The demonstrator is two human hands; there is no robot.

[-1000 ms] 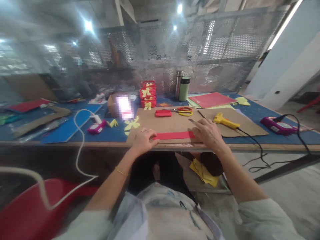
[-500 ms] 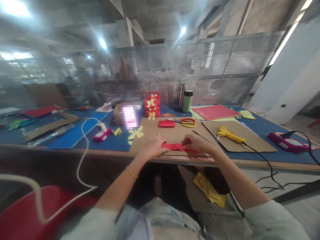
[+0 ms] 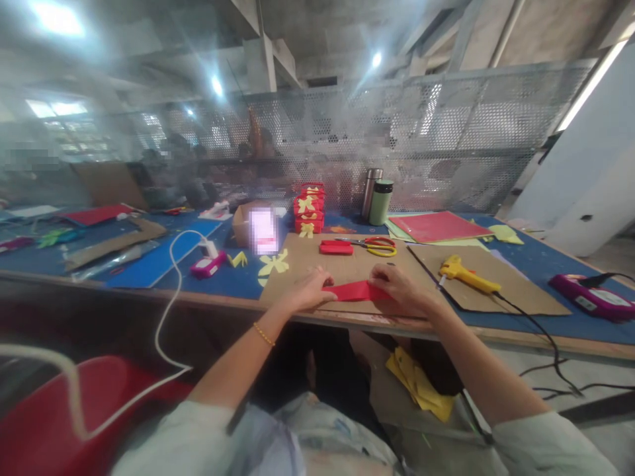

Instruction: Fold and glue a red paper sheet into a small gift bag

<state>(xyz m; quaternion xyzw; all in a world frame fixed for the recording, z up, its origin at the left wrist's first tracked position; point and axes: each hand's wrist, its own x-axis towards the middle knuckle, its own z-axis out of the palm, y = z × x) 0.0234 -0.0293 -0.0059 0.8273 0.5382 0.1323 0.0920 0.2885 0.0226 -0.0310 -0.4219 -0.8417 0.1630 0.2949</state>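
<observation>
A red strip (image 3: 353,291), seemingly paper or felt, stretches between my hands low over the front of a cardboard sheet (image 3: 292,264). Its left end sits between the thumb and fingers of my left hand (image 3: 311,289). The fingers of my right hand (image 3: 401,288) are curled closed on the right part, hiding some of it. Just beyond the strip lie a folded red piece (image 3: 336,247) and scissors (image 3: 381,246) with red and yellow handles. A yellow bow-shaped cutout (image 3: 274,263) lies left of my left hand.
A yellow glue gun (image 3: 470,276) rests on a second cardboard piece (image 3: 516,291) at right, its cord hanging over the edge. Stacked red boxes with yellow bows (image 3: 308,211), a green bottle (image 3: 381,202) and a steel flask (image 3: 371,188) stand behind. A white cable (image 3: 171,291) hangs at left.
My right fingers have shifted on the red strip, which now looks flatter and shows more of its face. My left hand keeps its hold. The whole view has turned slightly left.
</observation>
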